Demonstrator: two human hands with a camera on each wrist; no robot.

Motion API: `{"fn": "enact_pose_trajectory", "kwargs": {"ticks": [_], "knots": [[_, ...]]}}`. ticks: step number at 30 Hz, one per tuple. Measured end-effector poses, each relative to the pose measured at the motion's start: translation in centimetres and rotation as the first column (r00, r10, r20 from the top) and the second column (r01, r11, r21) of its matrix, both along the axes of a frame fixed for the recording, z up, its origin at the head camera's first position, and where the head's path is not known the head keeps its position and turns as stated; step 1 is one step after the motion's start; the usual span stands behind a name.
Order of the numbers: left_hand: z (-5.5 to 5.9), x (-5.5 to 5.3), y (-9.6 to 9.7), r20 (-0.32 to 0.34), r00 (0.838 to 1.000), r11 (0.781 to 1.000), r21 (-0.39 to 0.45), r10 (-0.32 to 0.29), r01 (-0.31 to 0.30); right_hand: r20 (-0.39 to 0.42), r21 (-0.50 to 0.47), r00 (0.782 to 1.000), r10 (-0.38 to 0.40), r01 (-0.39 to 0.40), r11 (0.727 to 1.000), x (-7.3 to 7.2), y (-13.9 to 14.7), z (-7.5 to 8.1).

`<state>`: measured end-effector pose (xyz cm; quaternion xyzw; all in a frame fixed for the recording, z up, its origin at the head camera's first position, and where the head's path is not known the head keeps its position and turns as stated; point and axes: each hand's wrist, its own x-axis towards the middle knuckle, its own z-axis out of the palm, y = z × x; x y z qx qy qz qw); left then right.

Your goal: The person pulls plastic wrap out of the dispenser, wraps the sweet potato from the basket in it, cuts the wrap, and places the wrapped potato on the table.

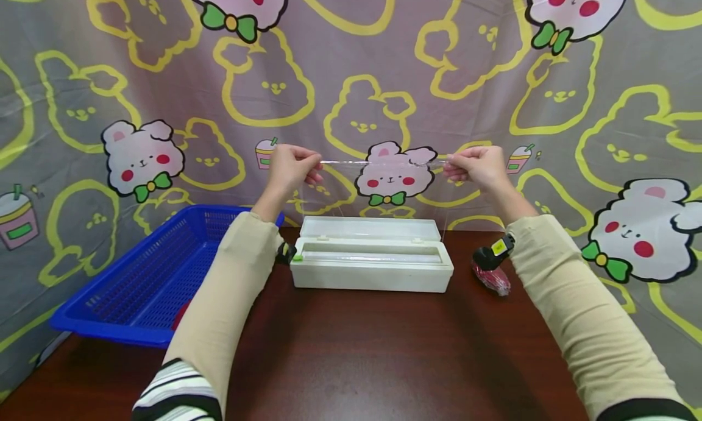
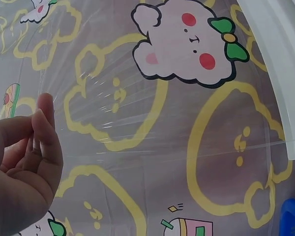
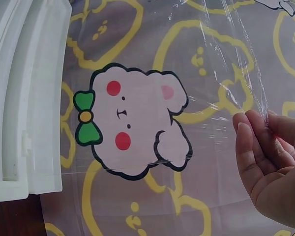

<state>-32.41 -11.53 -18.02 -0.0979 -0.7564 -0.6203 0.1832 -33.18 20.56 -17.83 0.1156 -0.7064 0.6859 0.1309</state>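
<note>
Above the far edge of the counter [image 1: 362, 354], clear film [image 1: 351, 162] is being drawn taut over the white box [image 1: 373, 277], pinched by left hand [image 1: 293, 165] and right hand [image 1: 479, 165], tearing or self-clinging being risked through uneven pulling.

Dispenser [image 1: 373, 278]: set on table [image 1: 351, 348], 1 roll [image 1: 373, 258] inside.
Basket [image 1: 112, 333]: placed left of dispenser.
Wrapped bundle [image 1: 495, 281]: laid right.
Film [image 1: 347, 162]: stretched between left hand [image 1: 292, 167] and right hand [image 1: 481, 166].

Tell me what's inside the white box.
Inside the white box, the upper side of a pale roll shows through the long opening. Its underside and the box's bottom are hidden from view.
</note>
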Motion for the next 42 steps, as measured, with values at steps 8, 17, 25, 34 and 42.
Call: {"fn": "enact_pose_trajectory", "kwargs": {"ticks": [8,17,25,34,42], "knots": [[0.3,0.4,0.0,-0.012,1.000,1.000,0.006,0.012,-0.012,-0.004,-0.052,1.000,0.003,-0.004,0.999,1.1,-0.6,0.8],[0.5,0.7,0.0,-0.050,0.999,1.000,0.007,0.020,-0.019,-0.034,-0.074,0.999,0.019,-0.022,0.997,0.5,0.0,0.6],[1.1,1.3,0.2,-0.087,0.996,0.999,-0.018,0.025,-0.027,-0.047,-0.090,0.999,0.028,-0.032,0.995,0.8,0.1,1.1],[1.2,2.1,0.2,-0.137,0.990,1.000,-0.002,0.007,-0.008,-0.077,-0.074,0.996,0.040,-0.046,0.996,1.4,0.3,1.4],[0.6,4.1,-0.2,-0.241,0.968,0.997,-0.049,-0.071,0.062,-0.094,-0.075,0.991,0.096,-0.104,0.992,3.2,0.8,1.6]]}}
